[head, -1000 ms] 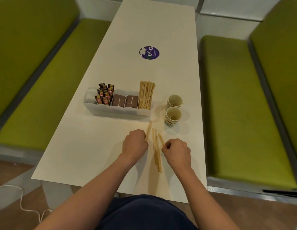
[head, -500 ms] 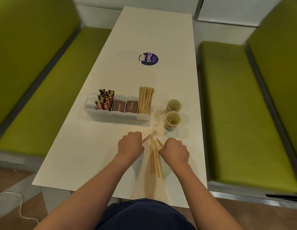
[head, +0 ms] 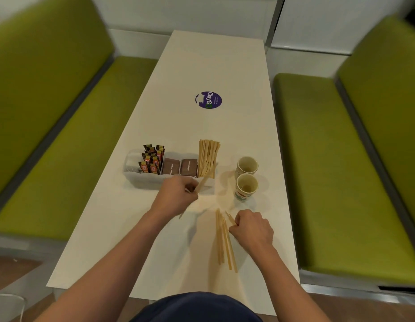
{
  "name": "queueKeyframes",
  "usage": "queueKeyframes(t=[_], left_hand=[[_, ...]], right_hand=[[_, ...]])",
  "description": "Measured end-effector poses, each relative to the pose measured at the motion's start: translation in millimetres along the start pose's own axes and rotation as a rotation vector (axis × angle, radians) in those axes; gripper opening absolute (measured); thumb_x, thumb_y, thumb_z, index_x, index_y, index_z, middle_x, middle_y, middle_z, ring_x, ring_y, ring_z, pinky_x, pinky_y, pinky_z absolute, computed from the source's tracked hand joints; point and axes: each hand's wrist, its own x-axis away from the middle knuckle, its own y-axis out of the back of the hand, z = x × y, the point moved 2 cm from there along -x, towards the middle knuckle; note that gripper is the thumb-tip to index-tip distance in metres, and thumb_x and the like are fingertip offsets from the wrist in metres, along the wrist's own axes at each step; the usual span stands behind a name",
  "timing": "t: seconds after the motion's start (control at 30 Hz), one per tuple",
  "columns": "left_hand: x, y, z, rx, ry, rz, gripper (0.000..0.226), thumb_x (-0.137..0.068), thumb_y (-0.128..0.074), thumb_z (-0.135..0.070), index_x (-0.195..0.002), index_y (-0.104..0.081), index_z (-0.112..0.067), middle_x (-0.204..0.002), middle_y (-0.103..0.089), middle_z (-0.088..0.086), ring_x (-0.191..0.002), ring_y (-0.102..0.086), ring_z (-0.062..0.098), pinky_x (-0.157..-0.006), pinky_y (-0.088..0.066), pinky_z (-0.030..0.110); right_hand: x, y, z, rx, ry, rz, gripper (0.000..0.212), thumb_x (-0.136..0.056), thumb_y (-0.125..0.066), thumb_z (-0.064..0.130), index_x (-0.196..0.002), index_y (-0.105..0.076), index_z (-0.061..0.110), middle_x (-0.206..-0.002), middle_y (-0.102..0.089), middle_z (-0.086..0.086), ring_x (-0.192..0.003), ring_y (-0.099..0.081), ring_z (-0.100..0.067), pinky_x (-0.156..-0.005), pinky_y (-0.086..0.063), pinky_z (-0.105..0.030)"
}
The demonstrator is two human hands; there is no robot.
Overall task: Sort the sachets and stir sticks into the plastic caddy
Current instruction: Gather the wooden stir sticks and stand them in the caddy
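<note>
One head-worn camera is being aimed down the table (head: 209, 66) from its near end, close above left hand (head: 176, 198) and right hand (head: 251, 228).

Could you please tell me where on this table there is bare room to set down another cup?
Bare table lies beyond the purple sticker to the far end, between the sticker and the caddy, and near left of the left hand. Crowded: the caddy's right end, the two paper cups, loose stir sticks and the right hand.
</note>
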Motion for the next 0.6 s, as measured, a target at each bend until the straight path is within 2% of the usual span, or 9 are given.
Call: queueKeyframes(t=[0.07,0.1,0.2,0.27,0.37,0.43,0.53,0.6], left_hand=[[-14.7,20.3,-18.2,0.131,-0.070,-0.110,0.021,-0.083,-0.073,-0.008,-0.096,-0.080,-0.023,-0.080,-0.075,-0.010,-0.070,-0.068,0.001,-0.066,-0.052,0.014],[-24.2,28.4,-26.2,0.198,-0.097,-0.163,0.017,-0.085,-0.074,-0.012,-0.096,-0.080,-0.023,-0.081,-0.076,-0.010,-0.070,-0.068,0.000,-0.066,-0.052,0.014],[-55.2,40.4,-40.7,0.346,-0.126,-0.274,0.012,-0.087,-0.075,-0.021,-0.098,-0.080,-0.022,-0.082,-0.076,-0.009,-0.072,-0.070,0.002,-0.067,-0.057,0.019],[-75.2,37.4,-40.2,0.402,-0.111,-0.322,0.013,-0.087,-0.074,-0.021,-0.099,-0.079,-0.022,-0.083,-0.076,-0.009,-0.076,-0.072,0.006,-0.072,-0.060,0.027],[-91.6,24.2,-34.2,0.461,-0.056,-0.353,0.012,-0.086,-0.074,-0.020,-0.097,-0.079,-0.024,-0.083,-0.076,-0.012,-0.079,-0.072,0.007,-0.079,-0.062,0.036],[-94.4,13.1,-28.5,0.461,-0.034,-0.355,0.011,-0.087,-0.073,-0.021,-0.095,-0.078,-0.027,-0.084,-0.075,-0.014,-0.080,-0.071,0.004,-0.080,-0.061,0.034],[-92.2,-1.0,-18.1,0.422,0.007,-0.345,0.012,-0.087,-0.071,-0.020,-0.093,-0.077,-0.029,-0.083,-0.074,-0.013,-0.077,-0.070,0.001,-0.075,-0.060,0.029],[-91.3,-8.6,-10.5,0.394,0.046,-0.329,0.010,-0.085,-0.072,-0.019,-0.093,-0.077,-0.024,-0.081,-0.074,-0.012,-0.076,-0.070,0.003,-0.074,-0.061,0.030]], right_hand=[[3.4,1.7,-1.0,-0.025,0.007,-0.013,0.008,-0.081,-0.063,0.030,-0.083,-0.063,0.023,-0.081,-0.064,0.003,-0.074,-0.063,-0.021,-0.066,-0.057,-0.033],[5.2,3.6,-0.8,-0.045,0.009,-0.024,0.006,-0.081,-0.063,0.031,-0.083,-0.064,0.025,-0.080,-0.064,0.005,-0.073,-0.062,-0.019,-0.066,-0.058,-0.033],[10.9,14.6,1.3,-0.165,0.031,-0.070,0.005,-0.080,-0.066,0.033,-0.084,-0.066,0.030,-0.078,-0.066,0.012,-0.074,-0.063,-0.014,-0.069,-0.058,-0.033],[15.6,26.3,6.7,-0.277,0.059,-0.100,0.006,-0.081,-0.069,0.032,-0.086,-0.068,0.032,-0.080,-0.067,0.014,-0.076,-0.064,-0.010,-0.070,-0.057,-0.032],[19.8,47.8,19.5,-0.518,0.127,-0.172,0.006,-0.084,-0.072,0.026,-0.085,-0.071,0.032,-0.077,-0.069,0.016,-0.073,-0.067,-0.005,-0.068,-0.057,-0.021],[18.1,61.4,29.4,-0.687,0.174,-0.238,0.008,-0.086,-0.074,0.022,-0.084,-0.073,0.030,-0.076,-0.070,0.017,-0.075,-0.067,-0.002,-0.067,-0.053,-0.014],[6.4,80.6,46.8,-0.880,0.217,-0.332,0.009,-0.087,-0.075,0.019,-0.085,-0.073,0.028,-0.078,-0.070,0.018,-0.075,-0.067,-0.003,-0.069,-0.052,-0.016],[-7.3,92.6,60.6,-0.959,0.246,-0.408,0.008,-0.088,-0.076,0.018,-0.086,-0.072,0.025,-0.074,-0.067,0.017,-0.072,-0.064,-0.004,-0.069,-0.051,-0.018]])
